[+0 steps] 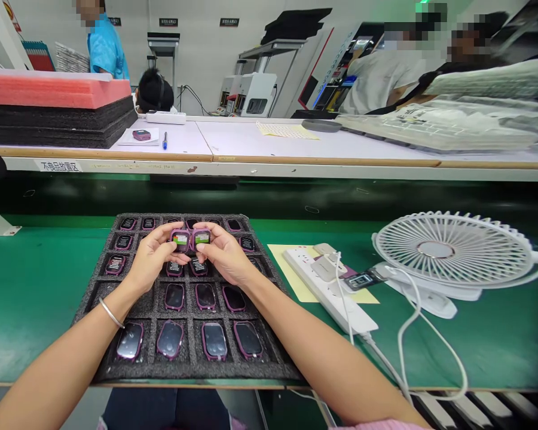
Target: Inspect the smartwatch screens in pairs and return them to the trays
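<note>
Two purple-framed smartwatch bodies with lit, partly green screens are held side by side over the foam tray [155,325]. My left hand [155,254] pinches the left smartwatch [180,240], thumb on its screen edge. In my right hand [224,251] is the other smartwatch [201,237], its thumb pressing the lower part of the screen. Below them, several more watches sit in the tray's square pockets. Those in the front rows, such as one dark-screened watch [214,340], look unlit, while a watch [115,264] at the left shows white text. My hands hide some pockets.
Right of the tray, a white power strip [327,289] with plugs and cables lies partly on yellow paper [291,280]. A white fan [452,251] stands beyond it. Foam sheets [49,119] are stacked on the raised shelf [251,146], and several people are behind it.
</note>
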